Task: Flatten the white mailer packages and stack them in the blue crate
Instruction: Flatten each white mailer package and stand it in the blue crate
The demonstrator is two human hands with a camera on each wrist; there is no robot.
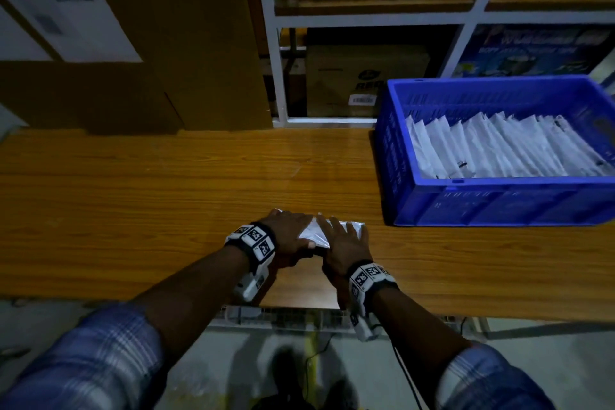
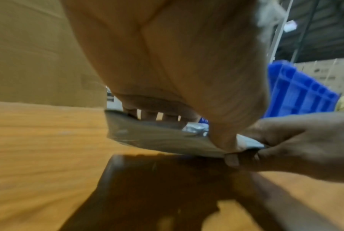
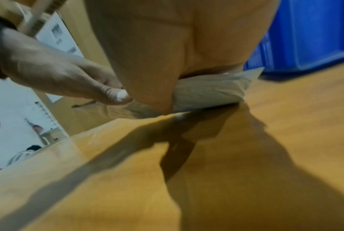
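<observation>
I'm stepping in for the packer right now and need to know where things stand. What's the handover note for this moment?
Left hand: palm down on the left part of the mailer, thumb at its near edge.
Right hand: fingers spread flat on the right part; in the left wrist view its thumb and fingers pinch the near edge.
The mailer lies on the table, near the front edge, left of the crate.
Done: a row of white mailers already sits in the crate.
Left: finish flattening this one and place it in the crate. No other loose mailers are in view.
</observation>
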